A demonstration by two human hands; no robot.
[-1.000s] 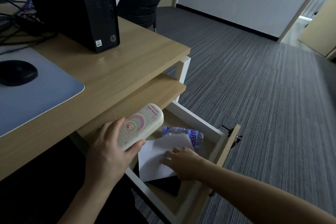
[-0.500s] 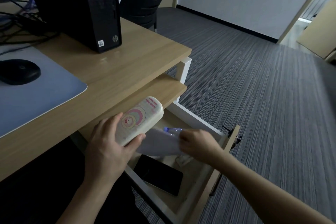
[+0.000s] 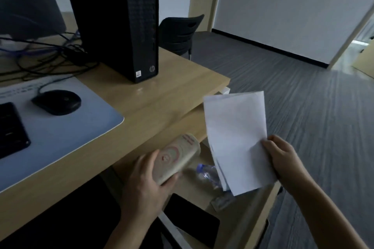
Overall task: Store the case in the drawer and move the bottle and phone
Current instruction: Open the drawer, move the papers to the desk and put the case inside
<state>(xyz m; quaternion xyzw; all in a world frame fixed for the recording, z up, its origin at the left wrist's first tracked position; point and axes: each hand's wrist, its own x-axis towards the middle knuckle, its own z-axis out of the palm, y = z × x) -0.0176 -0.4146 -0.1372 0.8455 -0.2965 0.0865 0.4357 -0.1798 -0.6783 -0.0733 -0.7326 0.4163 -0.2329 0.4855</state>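
My left hand (image 3: 144,186) grips a cream case (image 3: 178,158) with a pink round print, held just above the open drawer (image 3: 257,216) at its left side. My right hand (image 3: 283,159) holds a sheaf of white paper (image 3: 235,137) lifted upright over the drawer. Inside the drawer a clear plastic bottle (image 3: 206,175) with a blue cap lies on its side, partly hidden behind the paper. A black phone (image 3: 192,218) lies flat at the drawer's near end, below my left hand.
The wooden desk (image 3: 162,95) carries a black computer tower (image 3: 121,22), a black mouse (image 3: 57,102) on a pale mat (image 3: 66,133), a keyboard corner and cables. A black chair (image 3: 180,34) stands behind the desk. Grey carpet lies to the right.
My right hand has lifted the white paper out of the drawer and raised it upright, uncovering the bottle and phone. My left hand holds the case lower, nearer the drawer. The view has shifted.
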